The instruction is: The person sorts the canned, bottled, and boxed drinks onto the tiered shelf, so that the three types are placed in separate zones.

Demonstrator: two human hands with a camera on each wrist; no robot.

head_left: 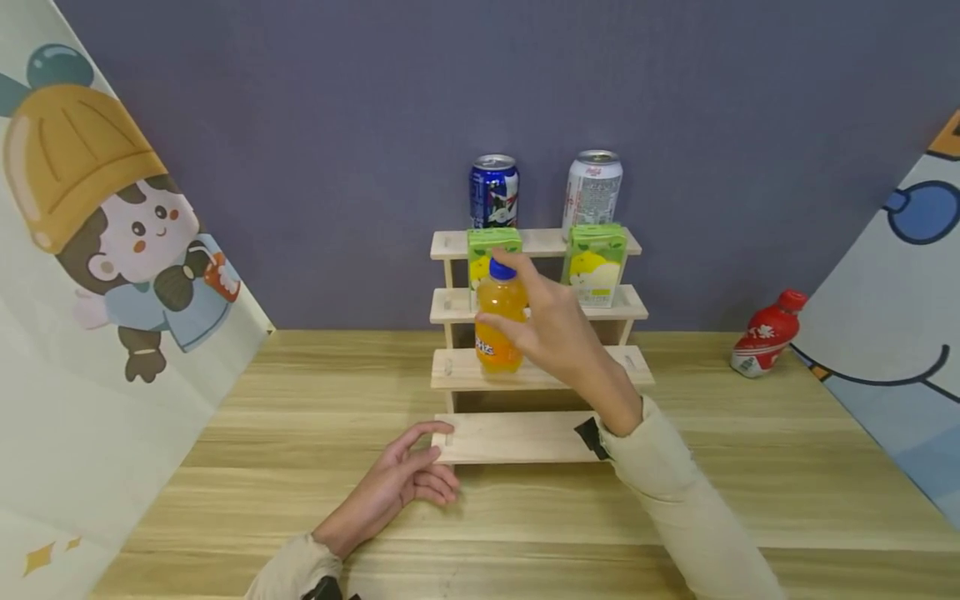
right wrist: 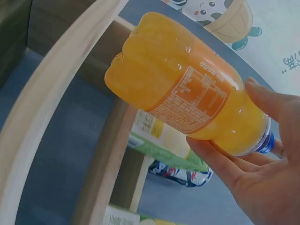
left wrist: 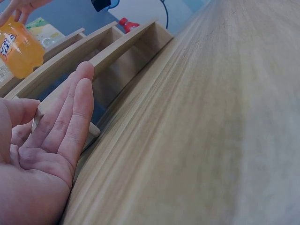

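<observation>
My right hand (head_left: 558, 329) holds an orange soda bottle (head_left: 501, 333) with a blue cap, thumb and fingers around its upper part. The bottle is over the second step from the bottom of a wooden tiered shelf (head_left: 517, 437), towards the left. In the right wrist view its base (right wrist: 129, 70) points at the boards. My left hand (head_left: 408, 471) pinches the left front corner of the lowest step between thumb and index finger, the other fingers below the board. Behind the bottle, a green juice carton (head_left: 495, 240) is partly hidden; another green carton (head_left: 596, 267) stands right of it.
On the top step stand a blue can (head_left: 493, 192) and a white can (head_left: 594, 192). A red bottle (head_left: 768, 333) leans on the table at the far right, near a printed side panel (head_left: 900, 333). The blue-grey back wall (head_left: 337, 167) rises behind the shelf.
</observation>
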